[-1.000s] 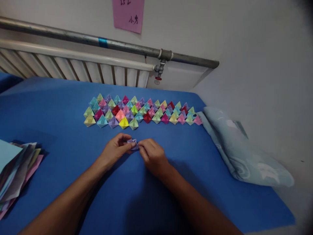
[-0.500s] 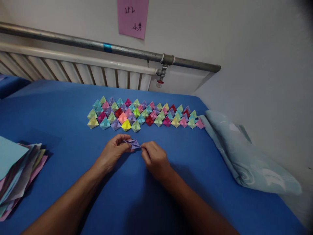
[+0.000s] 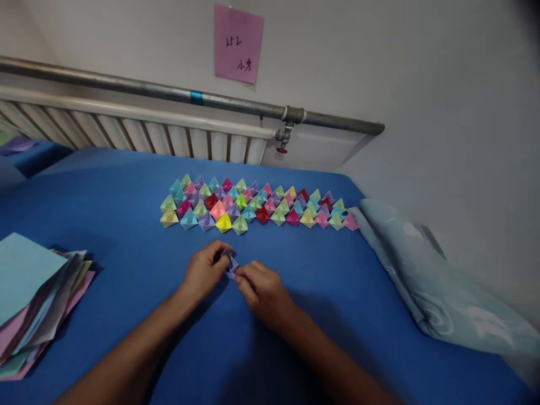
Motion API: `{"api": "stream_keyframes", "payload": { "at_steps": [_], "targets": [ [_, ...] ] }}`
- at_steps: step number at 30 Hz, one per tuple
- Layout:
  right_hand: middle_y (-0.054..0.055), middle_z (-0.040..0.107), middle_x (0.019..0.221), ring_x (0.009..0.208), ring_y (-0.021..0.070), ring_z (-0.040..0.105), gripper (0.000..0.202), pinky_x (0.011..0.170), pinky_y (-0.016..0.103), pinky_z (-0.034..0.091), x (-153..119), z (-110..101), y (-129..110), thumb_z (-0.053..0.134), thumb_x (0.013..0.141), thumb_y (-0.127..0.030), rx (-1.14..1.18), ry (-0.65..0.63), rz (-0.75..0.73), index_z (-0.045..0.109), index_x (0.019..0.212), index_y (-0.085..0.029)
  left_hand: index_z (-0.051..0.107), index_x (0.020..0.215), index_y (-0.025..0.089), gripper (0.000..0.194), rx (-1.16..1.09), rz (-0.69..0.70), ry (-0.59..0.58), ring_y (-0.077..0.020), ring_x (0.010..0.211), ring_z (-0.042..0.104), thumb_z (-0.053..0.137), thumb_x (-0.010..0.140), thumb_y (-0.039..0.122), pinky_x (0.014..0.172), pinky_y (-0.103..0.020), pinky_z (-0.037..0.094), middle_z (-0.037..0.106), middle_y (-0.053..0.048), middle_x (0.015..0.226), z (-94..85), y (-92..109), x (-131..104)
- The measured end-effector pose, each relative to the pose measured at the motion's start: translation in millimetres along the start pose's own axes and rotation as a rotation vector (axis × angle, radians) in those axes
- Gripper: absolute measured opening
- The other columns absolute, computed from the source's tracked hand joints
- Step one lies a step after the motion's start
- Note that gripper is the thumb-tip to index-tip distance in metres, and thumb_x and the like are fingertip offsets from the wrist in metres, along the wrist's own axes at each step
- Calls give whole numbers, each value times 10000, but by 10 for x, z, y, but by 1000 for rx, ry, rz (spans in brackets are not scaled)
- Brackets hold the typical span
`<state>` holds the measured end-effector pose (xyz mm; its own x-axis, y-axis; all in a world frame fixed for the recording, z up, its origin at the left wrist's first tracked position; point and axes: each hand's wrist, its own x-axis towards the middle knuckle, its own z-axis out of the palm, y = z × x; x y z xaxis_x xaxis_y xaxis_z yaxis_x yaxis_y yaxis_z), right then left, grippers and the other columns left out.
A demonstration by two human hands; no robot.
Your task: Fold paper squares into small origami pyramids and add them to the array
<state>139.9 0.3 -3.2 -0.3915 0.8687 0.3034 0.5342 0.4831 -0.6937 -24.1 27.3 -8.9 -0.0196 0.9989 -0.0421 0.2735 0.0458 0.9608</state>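
Observation:
Between my hands is a small folded purple paper (image 3: 230,265), held above the blue table. My left hand (image 3: 205,266) grips its left side, fingers bent over its upper edge. The thumb and forefinger of my right hand (image 3: 262,289) pinch its lower right side. Part of the paper is hidden by my fingers. Just beyond, rows of folded paper pieces (image 3: 223,223) in many colours stand close together on the table.
A stack of coloured paper sheets (image 3: 31,275) lies at the left on the blue table (image 3: 139,270). A folded pale green cloth (image 3: 405,259) lies at the right. Behind are a white radiator (image 3: 177,140), a metal pipe (image 3: 139,87) and a pink note (image 3: 238,42) on the wall.
The purple paper has turned to a steeper slant and its folds look more spread. My right hand has moved closer to my left. The whole view has shifted slightly.

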Motion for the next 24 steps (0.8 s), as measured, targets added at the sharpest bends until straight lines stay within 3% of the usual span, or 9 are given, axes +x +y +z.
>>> {"api": "stream_keyframes", "payload": {
  "at_steps": [4,7,10,16,19,24],
  "targets": [
    [-22,562,674,637,116,526,231,629,230,407,51,-6,7,493,921,-280,155,69,193,562,715,-204,669,806,194,192,112,79,-50,-166,660,603,527,727,298,616,-282,465,668,-23,727,31,-31,-28],
    [-33,580,706,609,106,522,52,587,216,403,70,27,66,573,827,-244,208,90,294,586,794,-206,659,824,194,185,90,79,-117,-169,673,623,545,734,309,614,-277,482,683,-26,747,57,-32,-58],
    [-22,608,726,637,111,535,83,590,209,403,69,49,117,561,772,-175,151,62,277,620,821,-207,655,850,198,184,60,65,-171,-169,674,635,567,738,313,626,-279,493,696,-19,750,69,-19,-83],
    [-42,574,583,546,108,502,134,527,209,361,78,13,134,501,840,-216,130,38,269,610,764,-207,657,867,206,206,-100,12,-210,-184,708,661,624,702,324,691,-310,511,712,-27,765,91,34,-85],
    [-37,585,589,546,111,516,143,521,210,370,84,4,139,488,848,-220,160,54,272,601,761,-208,652,859,200,233,-126,-58,-188,-184,677,651,651,662,323,630,-293,507,693,-25,732,90,60,-85],
    [-40,578,587,565,113,520,133,522,204,375,79,15,139,494,834,-206,165,48,275,612,772,-211,635,743,202,132,27,-86,-242,-149,538,576,605,691,320,496,-236,426,625,11,592,55,90,-110]
  ]
}}
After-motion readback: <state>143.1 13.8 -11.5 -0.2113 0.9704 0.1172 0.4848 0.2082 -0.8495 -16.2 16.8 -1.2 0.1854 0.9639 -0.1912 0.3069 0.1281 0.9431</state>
